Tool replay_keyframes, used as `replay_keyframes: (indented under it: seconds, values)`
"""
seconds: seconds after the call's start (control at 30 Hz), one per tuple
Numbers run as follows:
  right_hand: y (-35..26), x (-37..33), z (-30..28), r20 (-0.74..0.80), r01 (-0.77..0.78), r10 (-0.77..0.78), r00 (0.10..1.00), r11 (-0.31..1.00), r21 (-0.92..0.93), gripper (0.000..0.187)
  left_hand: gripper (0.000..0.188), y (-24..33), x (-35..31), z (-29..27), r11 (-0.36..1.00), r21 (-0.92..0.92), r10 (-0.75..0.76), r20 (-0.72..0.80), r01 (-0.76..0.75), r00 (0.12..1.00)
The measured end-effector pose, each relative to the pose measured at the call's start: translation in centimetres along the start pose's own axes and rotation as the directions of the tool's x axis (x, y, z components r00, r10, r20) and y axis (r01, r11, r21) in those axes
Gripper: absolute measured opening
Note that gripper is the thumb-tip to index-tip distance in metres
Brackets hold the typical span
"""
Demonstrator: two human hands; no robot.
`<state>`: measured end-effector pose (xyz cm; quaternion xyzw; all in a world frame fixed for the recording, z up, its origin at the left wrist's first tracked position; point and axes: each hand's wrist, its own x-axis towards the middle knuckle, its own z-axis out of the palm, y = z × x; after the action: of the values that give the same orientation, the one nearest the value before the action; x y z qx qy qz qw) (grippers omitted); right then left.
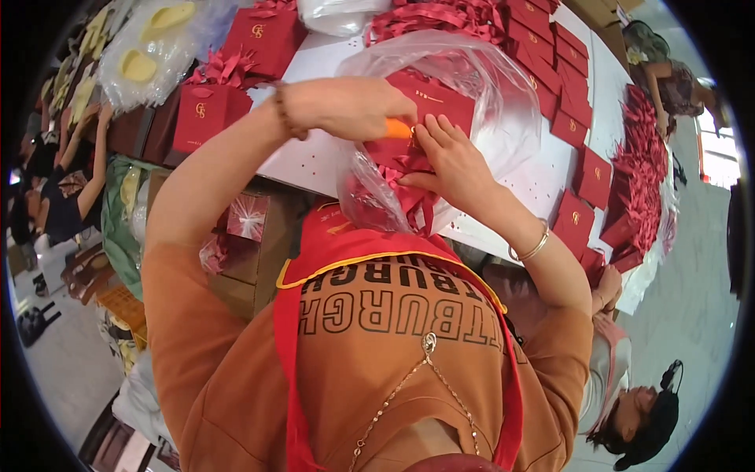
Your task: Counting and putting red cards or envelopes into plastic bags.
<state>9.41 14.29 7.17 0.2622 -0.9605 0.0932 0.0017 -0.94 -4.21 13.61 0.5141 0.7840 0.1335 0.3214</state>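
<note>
My left hand (363,108) is closed around an orange tool (398,128), whose tip I cannot make out clearly. The tool meets a red gift bag (440,104) lying on the table in front of me. My right hand (458,164) rests on the same bag, fingers stretched out beside the tool and thumb spread apart. Around the bag is a large clear plastic bag (515,82), opened wide. Red ribbons (423,214) bunch at its near side, just below my right hand.
Flat red bags (591,177) lie in rows on the white table (311,161) at right, with a heap of red ribbon (637,157) beyond. A standing red bag (200,116) is at left, near bubble-wrapped yellow shoes (140,67). Co-workers sit at both sides.
</note>
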Motion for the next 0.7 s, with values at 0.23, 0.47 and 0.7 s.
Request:
replay_keyframes:
  seconds: [0.23,0.47,0.7]
  values:
    - [-0.5,0.8,-1.6,0.158,-0.071,0.052,0.986,0.991,0.117,0.073,0.037,2.1,-7.4,1.7,0.996,0.022,-0.085,0.070,0.084,0.994]
    - [0.0,-0.5,-0.4,0.071,-0.010,0.009,0.997,1.000,0.017,0.070,0.029,-4.4,-12.4,2.1,0.735,-0.640,-0.315,-0.613,-0.222,0.724]
    - [-0.5,0.0,-1.0,0.125,-0.022,0.017,0.992,0.999,0.032,0.072,0.063,-26.2,-22.2,10.7,0.506,-0.702,-0.862,-0.425,0.502,0.275]
